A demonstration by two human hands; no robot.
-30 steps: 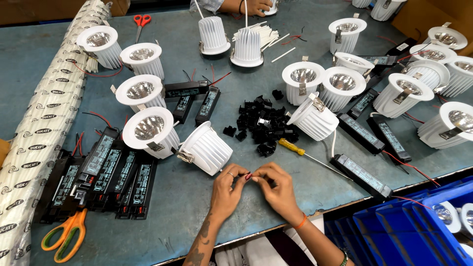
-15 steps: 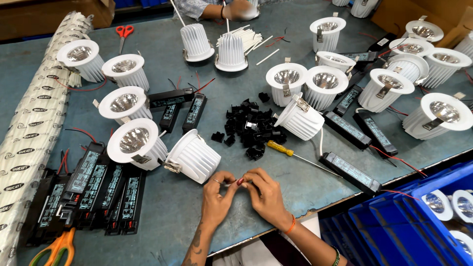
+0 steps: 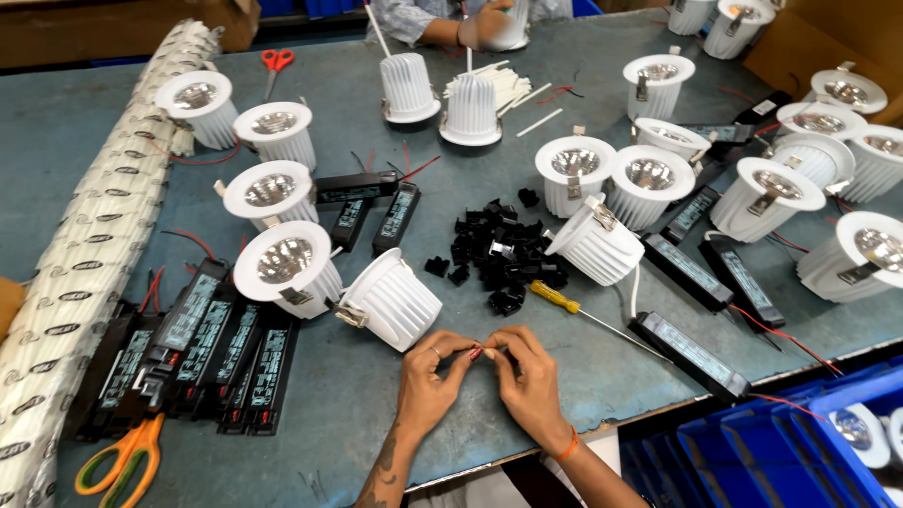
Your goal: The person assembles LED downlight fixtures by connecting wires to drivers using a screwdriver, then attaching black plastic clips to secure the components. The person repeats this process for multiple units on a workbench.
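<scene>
I see my left hand point(image 3: 428, 376) and right hand point(image 3: 527, 374) meeting fingertip to fingertip at the near edge of the surface point(image 3: 470, 235), both pinched shut on a thin red wire end point(image 3: 477, 352) between them. The wire's long axis runs left to right, so each hand is equally near. The white lamp housing point(image 3: 390, 301) lies tipped on its side just beyond my left hand. Flat black driver boxes point(image 3: 202, 362) with pale rectangular labels lie in a row at far left.
</scene>
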